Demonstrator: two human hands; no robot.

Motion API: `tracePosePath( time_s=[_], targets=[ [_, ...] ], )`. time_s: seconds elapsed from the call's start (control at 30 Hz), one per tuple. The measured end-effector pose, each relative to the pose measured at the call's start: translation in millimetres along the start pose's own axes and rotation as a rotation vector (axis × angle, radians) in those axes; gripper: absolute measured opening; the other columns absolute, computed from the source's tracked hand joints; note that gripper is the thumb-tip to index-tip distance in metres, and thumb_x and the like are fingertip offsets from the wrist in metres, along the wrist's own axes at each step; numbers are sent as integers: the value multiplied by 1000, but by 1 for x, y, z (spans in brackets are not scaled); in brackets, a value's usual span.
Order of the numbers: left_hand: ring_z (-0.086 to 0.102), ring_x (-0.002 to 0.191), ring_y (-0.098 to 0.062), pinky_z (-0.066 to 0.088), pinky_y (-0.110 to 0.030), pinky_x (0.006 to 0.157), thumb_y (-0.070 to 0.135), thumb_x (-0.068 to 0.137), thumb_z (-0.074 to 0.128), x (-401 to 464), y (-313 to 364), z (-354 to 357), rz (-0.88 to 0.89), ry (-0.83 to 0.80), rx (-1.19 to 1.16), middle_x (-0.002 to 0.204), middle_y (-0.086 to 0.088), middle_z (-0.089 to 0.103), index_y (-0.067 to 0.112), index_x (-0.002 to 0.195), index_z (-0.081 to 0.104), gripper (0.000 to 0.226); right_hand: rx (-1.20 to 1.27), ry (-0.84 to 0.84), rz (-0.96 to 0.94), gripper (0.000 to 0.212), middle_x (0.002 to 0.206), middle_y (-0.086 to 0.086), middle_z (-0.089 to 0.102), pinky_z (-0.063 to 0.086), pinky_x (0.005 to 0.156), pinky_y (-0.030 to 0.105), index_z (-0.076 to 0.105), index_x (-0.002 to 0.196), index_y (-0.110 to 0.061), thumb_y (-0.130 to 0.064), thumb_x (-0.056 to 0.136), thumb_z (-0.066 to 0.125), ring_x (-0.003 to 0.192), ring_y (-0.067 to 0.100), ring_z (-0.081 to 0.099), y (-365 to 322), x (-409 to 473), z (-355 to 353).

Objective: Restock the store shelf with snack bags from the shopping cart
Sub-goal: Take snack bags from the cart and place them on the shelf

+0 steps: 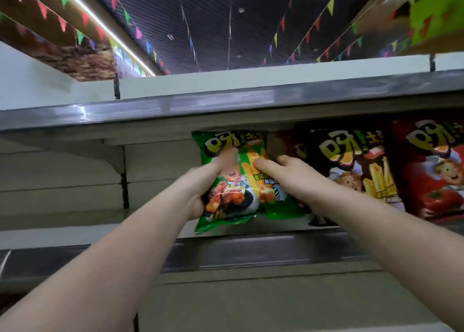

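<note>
Both hands are reaching up to one green snack bag (238,178) standing upright on the shelf (251,254). Left hand (208,181) is gripping the bag's left edge, thumb lying across its front and fingers wrapping behind. Right hand (283,174) is pressing straight fingers against the bag's right side, curling round nothing. Just beside it to the right, one dark brown bag (351,171) and one red bag (431,171) are standing, three bags showing in all. Overhead, strings of coloured pennants (190,40) are hanging beneath a dark ceiling.
</note>
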State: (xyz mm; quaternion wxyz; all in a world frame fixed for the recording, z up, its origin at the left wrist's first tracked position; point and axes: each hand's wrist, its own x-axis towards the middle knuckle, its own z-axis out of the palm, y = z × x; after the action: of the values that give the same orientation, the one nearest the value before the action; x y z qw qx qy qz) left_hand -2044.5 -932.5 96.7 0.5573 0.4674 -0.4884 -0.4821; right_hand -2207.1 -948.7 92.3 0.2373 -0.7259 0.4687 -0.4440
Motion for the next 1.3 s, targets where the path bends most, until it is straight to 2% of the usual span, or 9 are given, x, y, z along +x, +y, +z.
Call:
tracePosePath(
  time_s=[0.1,0.17,0.23,0.33,0.4,0.57,0.8,1.03,1.3],
  targets=[
    [72,81,-30,59,-42,71,44,75,72,20,5,-13,3,31,-5,95,-19,73,6,109,65,52,159,-27,147,35,84,7,63,51,55,22,53,96,-7,-40,87,59,68,19,61,-6,22,16],
    [69,60,-22,58,-29,55,41,85,63,32,7,-20,27,20,0,73,-12,73,9,83,69,32,184,-33,221,30,85,11,65,55,69,29,58,91,-5,-34,88,60,75,24,64,-4,41,27],
    [63,67,-23,54,-28,67,39,87,59,46,5,-27,35,106,124,74,-9,66,15,73,61,28,211,-32,242,32,109,13,64,49,95,39,59,108,-4,-30,90,58,101,29,60,4,60,40],
    [57,101,-29,46,-40,96,42,85,59,71,2,-38,29,204,305,102,-10,60,18,87,57,24,180,-56,219,43,133,10,52,41,103,36,46,132,-5,-23,94,54,119,28,51,13,79,56],
    [55,109,-30,47,-36,93,42,87,59,84,4,-38,23,172,354,114,-11,60,17,107,59,32,140,-47,198,53,136,12,49,42,96,31,38,138,-7,-20,91,58,122,28,49,14,86,58],
    [53,77,-21,42,-28,66,31,91,57,107,7,-22,-32,55,455,89,-8,58,13,90,60,18,-106,-61,192,39,131,17,53,42,103,35,48,128,-3,-20,94,52,120,29,51,17,101,45],
    [56,116,-33,49,-40,96,10,88,62,138,4,6,119,62,577,134,-22,51,-1,140,35,59,-135,116,196,38,134,19,48,39,100,31,43,131,2,-14,97,45,123,30,47,24,128,33],
    [56,115,-32,51,-43,92,23,88,66,144,-10,-3,188,37,581,131,-18,53,13,141,33,64,-178,198,208,45,130,15,51,45,98,34,44,132,-4,-15,91,57,118,28,51,46,142,38],
    [60,103,-28,54,-39,83,25,91,62,145,-11,-1,171,23,662,116,-14,61,17,135,40,50,-319,144,166,34,129,18,50,42,94,29,42,129,3,-13,98,42,118,29,50,43,132,39]
  ],
)
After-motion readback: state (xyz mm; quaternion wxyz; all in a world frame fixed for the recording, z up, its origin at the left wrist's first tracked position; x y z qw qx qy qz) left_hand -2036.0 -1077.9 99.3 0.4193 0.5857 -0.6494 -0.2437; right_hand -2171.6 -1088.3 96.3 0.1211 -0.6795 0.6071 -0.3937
